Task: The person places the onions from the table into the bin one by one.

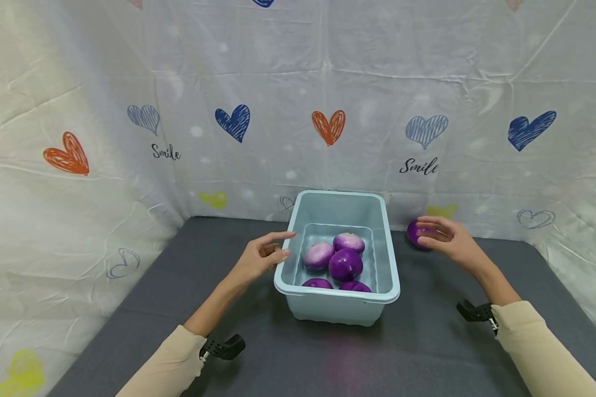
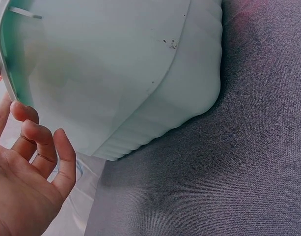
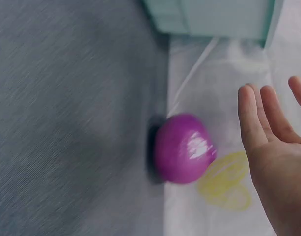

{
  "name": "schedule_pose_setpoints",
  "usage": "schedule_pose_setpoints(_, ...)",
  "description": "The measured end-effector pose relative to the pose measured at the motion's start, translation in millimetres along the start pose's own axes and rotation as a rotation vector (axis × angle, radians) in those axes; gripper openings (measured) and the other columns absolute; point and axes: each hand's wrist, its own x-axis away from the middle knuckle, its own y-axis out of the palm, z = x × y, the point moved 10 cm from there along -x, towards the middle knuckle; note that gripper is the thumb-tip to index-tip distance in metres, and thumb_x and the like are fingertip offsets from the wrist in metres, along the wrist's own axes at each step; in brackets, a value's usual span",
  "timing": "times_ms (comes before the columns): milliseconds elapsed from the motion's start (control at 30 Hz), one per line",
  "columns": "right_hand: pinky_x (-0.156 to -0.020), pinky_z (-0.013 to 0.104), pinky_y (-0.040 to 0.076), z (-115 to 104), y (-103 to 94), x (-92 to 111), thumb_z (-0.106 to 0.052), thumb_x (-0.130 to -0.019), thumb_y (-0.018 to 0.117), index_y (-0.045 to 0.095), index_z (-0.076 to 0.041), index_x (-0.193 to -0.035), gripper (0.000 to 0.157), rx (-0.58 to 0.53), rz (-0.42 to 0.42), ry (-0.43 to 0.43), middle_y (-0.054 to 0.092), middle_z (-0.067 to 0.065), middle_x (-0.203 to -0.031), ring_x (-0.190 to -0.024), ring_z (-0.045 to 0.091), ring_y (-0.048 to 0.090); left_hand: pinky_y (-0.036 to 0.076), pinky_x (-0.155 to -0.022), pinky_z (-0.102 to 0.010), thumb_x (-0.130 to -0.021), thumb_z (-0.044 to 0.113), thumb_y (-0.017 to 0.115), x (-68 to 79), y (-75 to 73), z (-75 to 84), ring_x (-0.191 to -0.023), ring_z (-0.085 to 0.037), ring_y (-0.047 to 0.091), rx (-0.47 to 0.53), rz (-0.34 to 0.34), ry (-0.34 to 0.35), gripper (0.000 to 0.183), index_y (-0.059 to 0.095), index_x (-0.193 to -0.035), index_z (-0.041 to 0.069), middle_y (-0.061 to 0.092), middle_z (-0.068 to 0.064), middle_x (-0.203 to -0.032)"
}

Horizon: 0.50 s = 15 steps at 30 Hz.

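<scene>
A pale blue-green plastic bin [image 1: 338, 309] holds several red onions [image 1: 345, 265], some paler and streaked, others deep glossy purple. At the bin's left rim is my left hand [image 1: 263, 255], index finger and thumb at the edge, the other fingers loosely bent beside the outer wall [image 2: 106, 69]. Whether it presses on the rim is hard to tell. To the right of the bin, one more red onion [image 3: 183, 149] lies on the table near the backdrop. My right hand [image 1: 444, 238] hovers by it with fingers spread and nothing held; in the right wrist view a gap separates them.
A dark grey cloth covers the table [image 1: 417, 342]. Behind and to the sides hangs a white backdrop [image 1: 288, 82] printed with hearts, meeting the table's far edge. Black straps [image 1: 223, 347] are worn on both wrists.
</scene>
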Motion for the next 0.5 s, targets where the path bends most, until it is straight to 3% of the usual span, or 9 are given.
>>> schedule_pose_setpoints(167,-0.09,0.021,0.048,17.0,-13.5,12.0,-0.016,-0.102,0.066,0.044,0.005,-0.147,0.055,0.066,0.068,0.03,0.046,0.027,-0.145,-0.123,0.019,0.056,0.04,-0.062,-0.035,-0.1,0.013,0.067,0.6,0.1,0.7,-0.063,-0.024,0.044,0.004,0.006,-0.008,0.042,0.062,-0.142,0.012,0.043,-0.032,-0.073)
schedule_pose_setpoints(233,-0.089,0.02,0.047,24.1,-19.9,16.4,-0.019,-0.102,0.066,0.044,0.004,-0.148,0.056,0.094,0.108,0.046,0.048,0.026,-0.145,-0.123,0.018,0.056,0.04,-0.062,-0.034,-0.1,0.013,0.067,0.7,0.4,1.1,-0.064,-0.024,0.044,0.007,0.006,-0.01,0.042,0.062,-0.142,0.013,0.043,-0.033,-0.074)
schedule_pose_setpoints(367,-0.088,0.021,0.047,39.1,-31.9,23.6,-0.026,-0.102,0.066,0.04,0.0,-0.153,0.063,0.135,0.174,0.109,0.046,0.025,-0.148,-0.131,0.034,0.051,0.04,-0.062,-0.034,-0.1,0.014,0.067,0.6,0.6,0.6,-0.065,-0.034,0.042,0.006,0.006,-0.013,0.042,0.062,-0.142,0.013,0.043,-0.032,-0.073)
schedule_pose_setpoints(500,-0.097,0.039,0.047,52.1,-37.7,24.7,-0.031,-0.102,0.066,0.032,-0.001,-0.157,0.071,0.165,0.191,0.162,0.038,0.026,-0.153,-0.136,0.046,0.042,0.04,-0.061,-0.034,-0.1,0.014,0.067,0.6,0.4,0.0,-0.065,-0.036,0.041,0.006,0.005,-0.012,0.042,0.062,-0.142,0.011,0.043,-0.031,-0.072)
